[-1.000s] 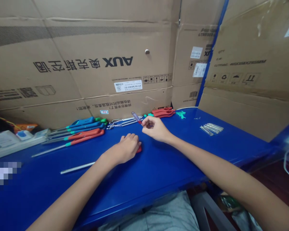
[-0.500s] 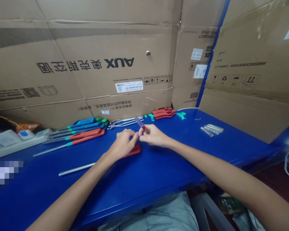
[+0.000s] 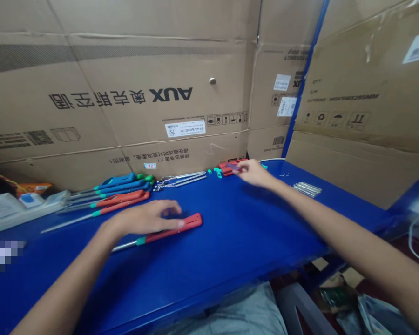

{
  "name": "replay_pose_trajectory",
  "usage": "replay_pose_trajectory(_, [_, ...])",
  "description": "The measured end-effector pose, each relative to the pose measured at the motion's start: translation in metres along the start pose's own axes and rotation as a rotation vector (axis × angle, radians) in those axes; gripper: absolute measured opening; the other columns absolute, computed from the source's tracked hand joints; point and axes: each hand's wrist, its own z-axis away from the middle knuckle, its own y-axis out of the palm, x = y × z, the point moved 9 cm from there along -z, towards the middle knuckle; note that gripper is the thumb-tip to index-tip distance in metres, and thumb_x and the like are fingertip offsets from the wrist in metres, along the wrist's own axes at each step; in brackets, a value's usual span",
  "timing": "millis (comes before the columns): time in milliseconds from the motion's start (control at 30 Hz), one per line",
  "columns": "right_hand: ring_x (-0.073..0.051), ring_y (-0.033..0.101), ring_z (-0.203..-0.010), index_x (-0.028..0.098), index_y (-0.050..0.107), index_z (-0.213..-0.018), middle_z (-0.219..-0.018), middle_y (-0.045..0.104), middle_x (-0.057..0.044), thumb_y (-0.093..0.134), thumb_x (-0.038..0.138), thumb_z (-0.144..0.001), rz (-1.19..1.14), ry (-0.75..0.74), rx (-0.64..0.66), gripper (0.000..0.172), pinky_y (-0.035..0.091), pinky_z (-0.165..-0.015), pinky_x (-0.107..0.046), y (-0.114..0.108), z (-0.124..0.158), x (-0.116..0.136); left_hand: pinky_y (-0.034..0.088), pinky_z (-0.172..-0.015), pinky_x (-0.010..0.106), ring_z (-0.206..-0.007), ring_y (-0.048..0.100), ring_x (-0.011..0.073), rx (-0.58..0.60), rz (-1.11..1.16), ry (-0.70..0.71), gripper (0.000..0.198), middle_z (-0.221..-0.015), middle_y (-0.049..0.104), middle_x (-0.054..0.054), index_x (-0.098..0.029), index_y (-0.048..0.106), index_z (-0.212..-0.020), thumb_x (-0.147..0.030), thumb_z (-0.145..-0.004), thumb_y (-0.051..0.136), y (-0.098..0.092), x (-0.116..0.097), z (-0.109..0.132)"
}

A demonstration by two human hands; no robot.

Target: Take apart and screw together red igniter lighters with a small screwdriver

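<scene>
My left hand [image 3: 153, 217], its fingers apart and curved, hovers at or just over a red-handled tool [image 3: 192, 222] with a green collar and a metal rod; whether it touches is hard to tell. My right hand [image 3: 254, 172] is closed on a small screwdriver with a translucent purple handle [image 3: 233, 166]. It is near the red handle pieces [image 3: 224, 170] at the back of the table. Small green parts [image 3: 218, 172] lie just left of those pieces.
Blue and red-handled tools [image 3: 120, 199] lie at the back left beside a white power strip [image 3: 28, 211]. Thin metal rods with wires [image 3: 192, 178] are at the back middle, clear tubes [image 3: 307, 189] at the right. Cardboard [image 3: 125, 70] walls the blue table [image 3: 209, 265].
My hands have moved apart. The right went back and to the right with the screwdriver; the left moved left and down, its fingers opened, uncovering the red handle.
</scene>
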Motion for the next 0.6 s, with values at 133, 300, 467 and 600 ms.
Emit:
replay_pose_trajectory(133, [-0.01,0.04,-0.053,0.011,0.058,-0.059,-0.051,0.046,-0.001,0.061,0.017,-0.075,0.32,0.33,-0.034,0.017,0.029,-0.055,-0.025,-0.068,0.001,-0.096,0.044,-0.076,0.027,-0.094,0.057,0.0228,0.108,-0.086,-0.159,0.062,-0.102,0.061,0.006,-0.018,0.059,-0.107,-0.054,-0.058,0.072,-0.01,0.04,0.02])
replay_pose_trajectory(300, [-0.013,0.044,-0.055,0.011,0.061,-0.062,-0.055,0.051,-0.005,0.063,0.017,-0.074,0.379,0.485,-0.104,0.014,0.032,-0.056,-0.027,-0.11,0.018,-0.145,0.041,-0.062,0.024,-0.071,0.058,0.0183,0.163,-0.006,-0.104,0.038,-0.075,0.062,0.002,-0.017,0.064,-0.091,-0.044,-0.065,0.065,0.001,0.031,0.011])
replay_pose_trajectory(467, [-0.014,0.047,-0.057,0.01,0.066,-0.066,-0.057,0.054,-0.005,0.065,0.013,-0.069,0.358,0.557,-0.113,0.005,0.034,-0.058,-0.026,-0.112,0.024,-0.157,0.042,-0.064,0.024,-0.075,0.057,0.0175,0.069,-0.007,-0.042,0.045,-0.083,0.062,0.002,-0.019,0.065,-0.104,-0.047,-0.07,0.06,0.004,0.016,-0.001])
replay_pose_trajectory(600, [-0.014,0.047,-0.057,0.008,0.069,-0.072,-0.06,0.055,-0.005,0.064,0.012,-0.069,0.343,0.597,-0.138,0.006,0.034,-0.059,-0.026,-0.113,0.027,-0.163,0.045,-0.071,0.026,-0.085,0.059,0.0197,0.049,-0.006,-0.067,0.051,-0.091,0.063,0.004,-0.018,0.063,-0.108,-0.048,-0.066,0.064,0.0,0.022,0.001])
